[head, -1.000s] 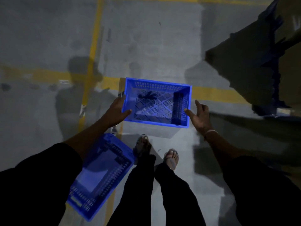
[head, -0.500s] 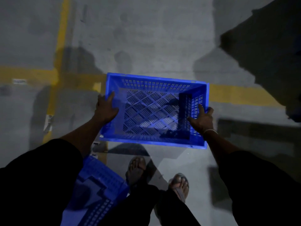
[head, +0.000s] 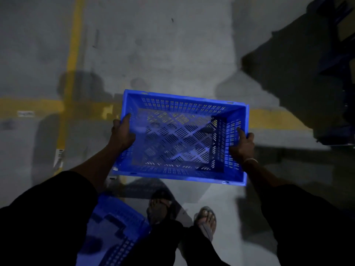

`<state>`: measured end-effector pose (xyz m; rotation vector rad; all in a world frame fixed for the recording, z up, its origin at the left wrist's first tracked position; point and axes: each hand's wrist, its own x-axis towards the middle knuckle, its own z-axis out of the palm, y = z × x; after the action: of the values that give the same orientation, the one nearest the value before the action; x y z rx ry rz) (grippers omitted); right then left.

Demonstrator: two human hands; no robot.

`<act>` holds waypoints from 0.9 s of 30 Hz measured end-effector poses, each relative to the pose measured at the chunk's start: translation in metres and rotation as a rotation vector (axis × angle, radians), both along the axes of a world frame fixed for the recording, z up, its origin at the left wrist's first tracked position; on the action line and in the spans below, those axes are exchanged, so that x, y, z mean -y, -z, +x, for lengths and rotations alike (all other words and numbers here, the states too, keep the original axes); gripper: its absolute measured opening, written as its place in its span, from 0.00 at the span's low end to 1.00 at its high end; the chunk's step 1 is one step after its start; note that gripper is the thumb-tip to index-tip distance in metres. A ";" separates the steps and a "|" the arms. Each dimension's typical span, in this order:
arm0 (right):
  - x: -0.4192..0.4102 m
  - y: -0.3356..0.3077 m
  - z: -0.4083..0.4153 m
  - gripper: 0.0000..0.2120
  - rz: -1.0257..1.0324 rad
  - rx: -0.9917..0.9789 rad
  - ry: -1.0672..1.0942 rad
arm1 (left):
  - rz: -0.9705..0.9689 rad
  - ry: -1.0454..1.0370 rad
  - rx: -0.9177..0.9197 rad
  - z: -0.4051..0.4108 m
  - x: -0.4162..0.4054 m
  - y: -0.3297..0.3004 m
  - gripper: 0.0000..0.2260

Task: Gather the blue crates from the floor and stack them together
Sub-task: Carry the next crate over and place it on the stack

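Blue crate (head: 180, 137) is held open side up in front of the person, above the grey floor (head: 153, 45), clear of it by the look of its shadow. Left rim is gripped by the left hand (head: 123, 134), thumb hooked over the edge into the crate, remaining fingers hidden under the wall. Right wall is gripped by the right hand (head: 242, 145), index finger laid up the slotted inner face, other fingers curled outside the rim. Second blue crate (head: 113, 231) is seen on the floor by the left leg, just beside the sandalled left foot (head: 159, 210). Yellow floor lines (head: 74, 47) are crossed beneath the held crate.
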<state>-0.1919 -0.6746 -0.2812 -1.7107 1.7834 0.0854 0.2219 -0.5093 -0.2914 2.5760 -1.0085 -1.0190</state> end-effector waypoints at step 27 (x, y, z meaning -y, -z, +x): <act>-0.192 -0.501 -0.151 0.35 -0.323 0.160 0.179 | -0.253 0.665 0.284 -0.090 -0.081 -0.523 0.36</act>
<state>-0.3430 -0.4828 0.2195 -1.7076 1.8960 -0.4258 0.1321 -0.4278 0.2318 2.2454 -2.0053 -0.5756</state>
